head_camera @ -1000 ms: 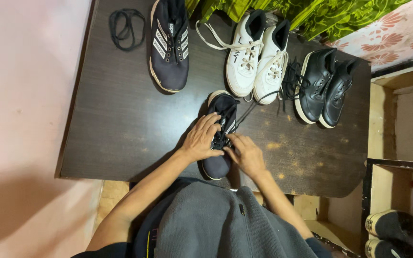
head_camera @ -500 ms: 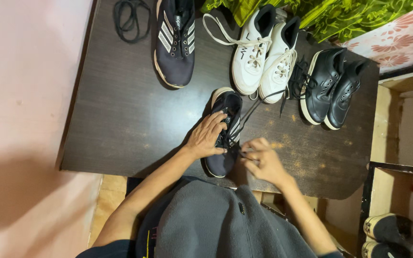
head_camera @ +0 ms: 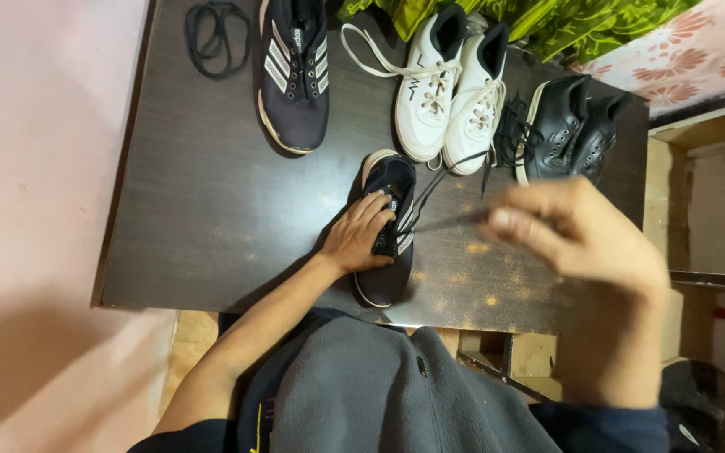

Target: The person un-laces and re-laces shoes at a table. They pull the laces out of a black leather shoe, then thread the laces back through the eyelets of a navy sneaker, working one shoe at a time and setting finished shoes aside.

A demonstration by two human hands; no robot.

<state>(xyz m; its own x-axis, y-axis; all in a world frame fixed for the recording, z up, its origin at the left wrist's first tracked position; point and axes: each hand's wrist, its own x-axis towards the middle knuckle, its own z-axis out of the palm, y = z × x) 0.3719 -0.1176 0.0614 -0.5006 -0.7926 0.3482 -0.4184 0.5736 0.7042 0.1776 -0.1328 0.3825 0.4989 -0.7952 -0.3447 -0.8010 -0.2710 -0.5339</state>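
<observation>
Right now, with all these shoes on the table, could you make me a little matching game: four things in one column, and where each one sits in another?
Things:
1. white shoes
2. black leather shoes
3. loose lace coil
4. dark shoe

Places:
A. far left corner of the table
B. under the left hand
C. far edge, middle
D. far right, beside the white pair

Pairs: 1-C, 2-D, 3-A, 4-B
</observation>
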